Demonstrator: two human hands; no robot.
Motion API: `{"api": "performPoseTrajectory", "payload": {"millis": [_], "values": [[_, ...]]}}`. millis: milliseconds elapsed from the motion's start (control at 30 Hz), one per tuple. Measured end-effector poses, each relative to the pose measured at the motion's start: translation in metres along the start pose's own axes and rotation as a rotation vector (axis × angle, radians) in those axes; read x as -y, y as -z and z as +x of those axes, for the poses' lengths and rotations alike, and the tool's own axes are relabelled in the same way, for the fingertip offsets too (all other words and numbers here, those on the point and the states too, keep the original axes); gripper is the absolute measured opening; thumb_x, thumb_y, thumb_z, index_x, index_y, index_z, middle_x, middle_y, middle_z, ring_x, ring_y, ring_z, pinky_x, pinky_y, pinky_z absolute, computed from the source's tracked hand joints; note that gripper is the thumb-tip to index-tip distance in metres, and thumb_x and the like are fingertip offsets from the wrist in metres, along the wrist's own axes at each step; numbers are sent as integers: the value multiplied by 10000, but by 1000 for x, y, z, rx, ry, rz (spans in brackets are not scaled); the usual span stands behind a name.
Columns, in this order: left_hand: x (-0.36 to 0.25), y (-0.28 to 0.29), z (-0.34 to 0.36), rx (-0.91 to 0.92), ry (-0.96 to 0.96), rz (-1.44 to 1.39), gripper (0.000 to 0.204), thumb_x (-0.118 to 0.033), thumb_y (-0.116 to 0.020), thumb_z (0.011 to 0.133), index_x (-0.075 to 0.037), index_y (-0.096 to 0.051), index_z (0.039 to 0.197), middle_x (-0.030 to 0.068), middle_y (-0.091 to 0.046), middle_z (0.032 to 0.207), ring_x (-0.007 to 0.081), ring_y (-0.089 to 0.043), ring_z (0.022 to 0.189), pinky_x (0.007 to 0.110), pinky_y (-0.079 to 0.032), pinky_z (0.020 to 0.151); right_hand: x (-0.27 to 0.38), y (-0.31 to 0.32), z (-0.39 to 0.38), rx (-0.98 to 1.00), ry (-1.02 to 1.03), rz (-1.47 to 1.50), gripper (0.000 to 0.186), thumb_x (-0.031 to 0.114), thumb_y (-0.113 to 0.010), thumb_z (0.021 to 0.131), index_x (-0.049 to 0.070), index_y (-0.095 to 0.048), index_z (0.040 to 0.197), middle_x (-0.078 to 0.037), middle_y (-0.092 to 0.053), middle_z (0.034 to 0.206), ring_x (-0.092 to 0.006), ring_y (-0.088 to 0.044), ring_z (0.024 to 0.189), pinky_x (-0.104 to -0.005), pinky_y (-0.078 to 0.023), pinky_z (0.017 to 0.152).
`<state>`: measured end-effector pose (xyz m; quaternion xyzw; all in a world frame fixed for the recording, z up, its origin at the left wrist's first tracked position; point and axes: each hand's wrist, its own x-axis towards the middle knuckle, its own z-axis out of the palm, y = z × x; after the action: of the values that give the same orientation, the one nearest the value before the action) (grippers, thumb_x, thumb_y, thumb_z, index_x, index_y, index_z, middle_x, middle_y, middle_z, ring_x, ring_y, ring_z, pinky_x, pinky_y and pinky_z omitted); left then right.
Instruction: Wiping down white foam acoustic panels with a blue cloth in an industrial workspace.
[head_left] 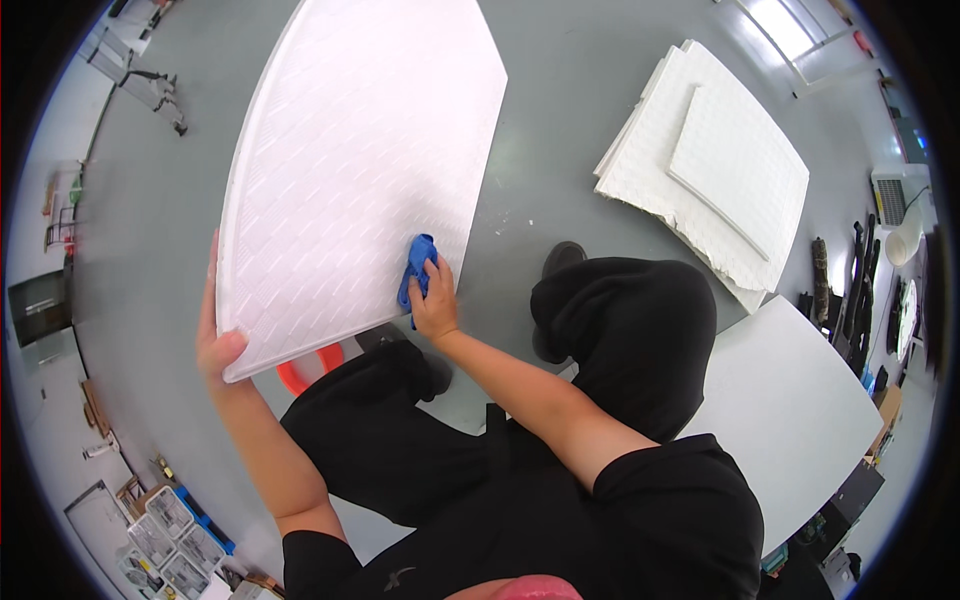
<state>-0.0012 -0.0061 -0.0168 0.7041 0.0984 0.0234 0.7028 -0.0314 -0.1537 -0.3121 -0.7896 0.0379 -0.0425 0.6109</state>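
A large white panel (355, 150) with a woven-pattern surface tilts up in front of me. My left hand (220, 335) grips its lower-left corner, thumb on the face and fingers along the edge. My right hand (433, 300) is closed on a bunched blue cloth (418, 260), which lies against the lower right part of the panel's face. Below the panel, partly hidden by it and by my leg, an orange-red round container (295, 375) shows on the grey floor.
Several white panels (735, 150) are stacked at the upper right. A white board (790, 430) lies at my right side. Far left stand a folding metal frame (150, 85) and clear bins (170, 535) near the wall. Dark long items (855, 290) are at the far right.
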Motion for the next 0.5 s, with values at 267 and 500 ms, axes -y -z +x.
{"api": "performPoseTrajectory", "payload": {"millis": [267, 500], "values": [[-3, -1, 1, -25, 22, 55, 1110, -296, -695, 492, 65, -212, 1425, 253, -294, 1429, 346, -293, 1345, 411, -220, 1099, 0, 3, 6, 5, -35, 27, 414, 174, -570, 865, 12, -485, 1236, -224, -426, 1290, -389, -412, 1191, -423, -340, 1016], [-1, -2, -4, -31, 3, 45, 1104, -297, -690, 504, 46, -205, 1434, 247, -292, 1432, 350, -298, 1342, 405, -229, 1095, 82, 10, 25, -26, 144, 235, 455, 41, -563, 778, 33, -512, 1230, -213, -426, 1301, -380, -402, 1198, -426, -307, 1033]]}}
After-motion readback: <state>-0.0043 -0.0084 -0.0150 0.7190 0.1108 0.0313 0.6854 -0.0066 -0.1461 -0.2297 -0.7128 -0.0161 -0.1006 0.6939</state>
